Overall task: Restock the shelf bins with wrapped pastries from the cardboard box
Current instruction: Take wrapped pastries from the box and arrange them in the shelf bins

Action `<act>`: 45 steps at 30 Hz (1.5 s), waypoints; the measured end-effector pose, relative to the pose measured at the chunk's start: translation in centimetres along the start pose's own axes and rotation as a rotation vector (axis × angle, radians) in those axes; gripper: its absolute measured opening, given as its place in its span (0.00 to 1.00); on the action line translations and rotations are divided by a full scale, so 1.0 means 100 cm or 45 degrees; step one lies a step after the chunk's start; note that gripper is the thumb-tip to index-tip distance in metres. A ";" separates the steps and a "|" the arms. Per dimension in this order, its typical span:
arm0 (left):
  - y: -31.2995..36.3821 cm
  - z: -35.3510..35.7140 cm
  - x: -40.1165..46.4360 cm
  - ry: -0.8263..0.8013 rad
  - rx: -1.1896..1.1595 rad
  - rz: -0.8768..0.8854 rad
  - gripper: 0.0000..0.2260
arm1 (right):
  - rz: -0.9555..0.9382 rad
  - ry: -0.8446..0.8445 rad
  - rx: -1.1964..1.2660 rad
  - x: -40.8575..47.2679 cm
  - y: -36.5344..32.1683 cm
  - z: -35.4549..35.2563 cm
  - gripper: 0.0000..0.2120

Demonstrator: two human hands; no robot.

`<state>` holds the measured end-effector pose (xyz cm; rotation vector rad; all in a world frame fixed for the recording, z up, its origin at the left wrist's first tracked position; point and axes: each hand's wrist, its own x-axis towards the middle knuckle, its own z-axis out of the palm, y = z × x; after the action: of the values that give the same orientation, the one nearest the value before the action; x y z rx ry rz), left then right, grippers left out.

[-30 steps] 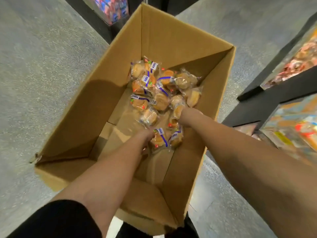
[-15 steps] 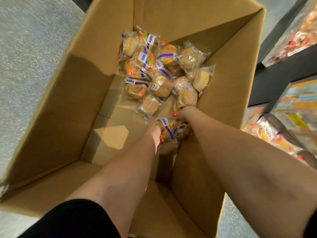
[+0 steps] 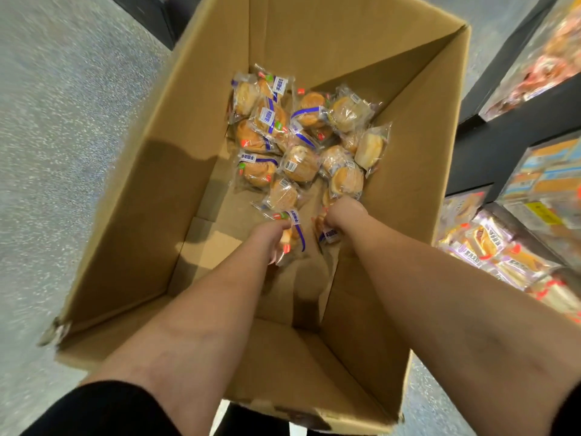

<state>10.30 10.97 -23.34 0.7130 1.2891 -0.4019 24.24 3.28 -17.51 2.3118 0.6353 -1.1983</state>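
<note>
Both arms reach deep into an open cardboard box (image 3: 132, 196) standing on the floor. Several wrapped pastries (image 3: 298, 146), golden buns in clear wrappers with blue labels, lie heaped at the far end of the box bottom. My left hand (image 3: 273, 237) grips one wrapped pastry (image 3: 294, 229) at the near edge of the heap. My right hand (image 3: 344, 214) is curled round another wrapped pastry (image 3: 328, 236), whose blue label sticks out below the fist. The fingers of both hands are mostly hidden behind the wrists.
Shelf bins (image 3: 509, 256) with other wrapped snacks stand to the right of the box, with black shelf edges (image 3: 490, 146) between them. Speckled grey floor (image 3: 56, 121) lies to the left. The near half of the box bottom is bare cardboard.
The view has dropped closer into the box. Both hands have closed on pastries at the near edge of the heap and lifted them slightly.
</note>
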 end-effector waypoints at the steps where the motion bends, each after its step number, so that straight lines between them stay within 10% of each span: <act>1: 0.005 -0.007 -0.012 -0.012 -0.010 0.019 0.12 | -0.010 0.049 0.070 -0.016 0.001 -0.013 0.17; 12: 0.075 -0.034 -0.220 -0.169 0.177 0.593 0.13 | -0.351 0.412 1.421 -0.185 0.081 -0.098 0.09; 23: 0.078 0.105 -0.373 -0.737 0.509 0.868 0.20 | -0.613 0.662 2.331 -0.326 0.237 -0.058 0.12; 45: -0.264 0.532 -0.470 -1.312 1.589 0.870 0.22 | -0.440 1.088 2.857 -0.511 0.628 0.319 0.19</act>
<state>20.20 -49.64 20.97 1.6064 -0.3467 -0.8450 14.86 -74.57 20.22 4.7874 -0.8617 -0.8383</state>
